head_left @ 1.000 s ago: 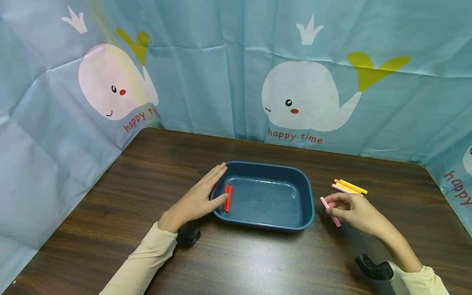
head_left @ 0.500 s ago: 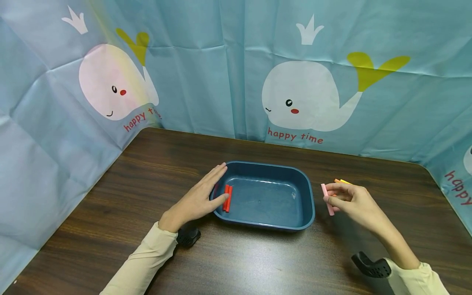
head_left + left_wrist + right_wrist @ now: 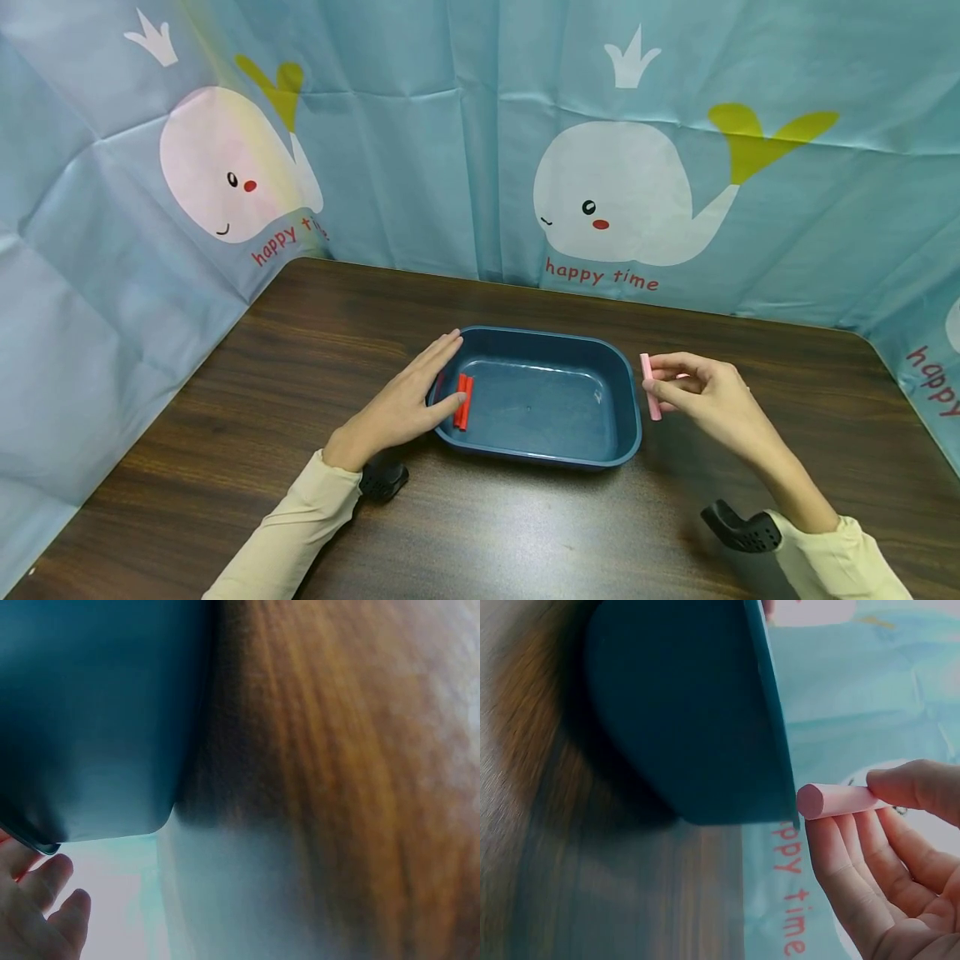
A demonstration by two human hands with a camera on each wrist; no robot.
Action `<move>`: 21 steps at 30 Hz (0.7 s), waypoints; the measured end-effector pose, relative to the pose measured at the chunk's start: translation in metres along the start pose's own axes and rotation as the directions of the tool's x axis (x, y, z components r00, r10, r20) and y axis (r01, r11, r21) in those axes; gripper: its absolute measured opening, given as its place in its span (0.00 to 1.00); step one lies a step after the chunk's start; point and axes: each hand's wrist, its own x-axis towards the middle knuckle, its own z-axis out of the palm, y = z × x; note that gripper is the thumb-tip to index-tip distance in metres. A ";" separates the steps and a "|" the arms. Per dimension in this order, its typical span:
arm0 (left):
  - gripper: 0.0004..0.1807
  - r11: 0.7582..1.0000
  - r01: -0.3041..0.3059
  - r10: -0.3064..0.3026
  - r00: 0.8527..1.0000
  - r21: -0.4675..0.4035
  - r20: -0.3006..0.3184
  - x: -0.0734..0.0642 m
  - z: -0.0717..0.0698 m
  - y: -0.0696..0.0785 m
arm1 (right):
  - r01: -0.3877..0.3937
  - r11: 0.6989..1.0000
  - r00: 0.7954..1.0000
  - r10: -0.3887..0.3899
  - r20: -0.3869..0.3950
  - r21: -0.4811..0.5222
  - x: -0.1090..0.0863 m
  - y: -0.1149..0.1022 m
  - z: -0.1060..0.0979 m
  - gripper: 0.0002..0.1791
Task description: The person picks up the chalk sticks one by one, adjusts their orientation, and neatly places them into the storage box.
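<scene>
Just outside the blue tray (image 3: 528,408), the right hand (image 3: 711,398) pinches the pink stick (image 3: 841,801) in its grip, long axis roughly along the nearer end wall, left hand (image 3: 403,404) opposite.

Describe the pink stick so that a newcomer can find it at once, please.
Start at the blue tray on the dark wooden table. Just past its right side in the head view, the right hand pinches the pink stick. It is pink and held, whereas the red sticks lie inside the tray.
</scene>
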 end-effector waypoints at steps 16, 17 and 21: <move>0.42 1.000 -0.002 0.002 1.000 -0.001 -0.007 0.000 0.000 0.000 | -0.016 0.998 0.999 0.013 0.048 0.063 0.021 -0.019 0.022 0.23; 0.42 1.000 -0.002 0.002 1.000 -0.003 -0.007 0.000 0.000 0.000 | -0.017 0.998 0.999 0.013 0.052 0.067 0.022 -0.020 0.024 0.23; 0.42 1.000 -0.005 0.005 1.000 -0.002 -0.007 0.000 0.001 0.000 | -0.016 0.995 0.998 0.009 0.068 0.099 0.026 -0.021 0.030 0.23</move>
